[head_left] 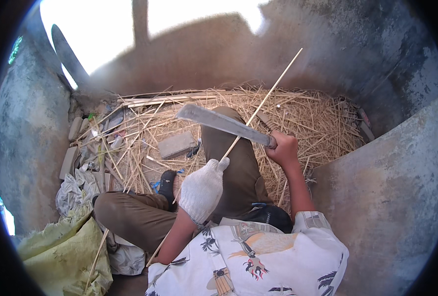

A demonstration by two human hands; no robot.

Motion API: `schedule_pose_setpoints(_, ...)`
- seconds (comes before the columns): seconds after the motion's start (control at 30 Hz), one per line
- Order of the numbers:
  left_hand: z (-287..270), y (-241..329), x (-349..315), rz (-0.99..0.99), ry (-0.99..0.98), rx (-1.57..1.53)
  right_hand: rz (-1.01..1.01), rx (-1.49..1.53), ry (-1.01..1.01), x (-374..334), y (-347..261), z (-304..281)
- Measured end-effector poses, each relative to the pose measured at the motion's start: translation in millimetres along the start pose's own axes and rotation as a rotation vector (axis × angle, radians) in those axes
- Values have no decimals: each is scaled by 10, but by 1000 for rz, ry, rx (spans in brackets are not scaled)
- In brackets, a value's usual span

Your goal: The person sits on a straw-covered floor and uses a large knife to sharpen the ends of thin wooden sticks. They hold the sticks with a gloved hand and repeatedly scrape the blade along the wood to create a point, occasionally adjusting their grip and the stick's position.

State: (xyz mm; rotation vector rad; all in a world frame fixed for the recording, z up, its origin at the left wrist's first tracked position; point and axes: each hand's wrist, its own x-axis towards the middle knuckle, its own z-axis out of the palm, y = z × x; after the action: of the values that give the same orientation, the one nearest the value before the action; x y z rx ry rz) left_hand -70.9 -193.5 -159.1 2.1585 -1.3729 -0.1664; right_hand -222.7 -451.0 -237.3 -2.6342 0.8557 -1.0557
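Observation:
My left hand, in an off-white knitted glove, is closed around a long, thin, pale wooden stick. The stick slants up to the right past my knee, and its lower part runs back under my left forearm. In my bare right hand is the handle of a large knife with a broad, worn grey blade pointing left. Over my raised knee the blade crosses the stick and seems to touch it just beyond the glove.
Straw-like shavings and split sticks cover the floor ahead. A brick lies beside my raised leg. Yellowish sacking and crumpled white plastic lie at the left. Rough walls stand close around me.

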Motion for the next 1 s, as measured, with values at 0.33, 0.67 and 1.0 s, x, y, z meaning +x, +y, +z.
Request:
schedule_pose_setpoints(0.33, -139, 96, -47, 41, -72, 100, 593, 132, -50, 483, 546, 135)
schedule_pose_setpoints(0.67, -175, -41, -95, 36, -184, 191, 210, 99, -26, 163, 340, 61)
schedule_pose_setpoints(1.0, -227, -81, -139, -21, -260, 249, 565, 89, 5, 491, 772, 257)
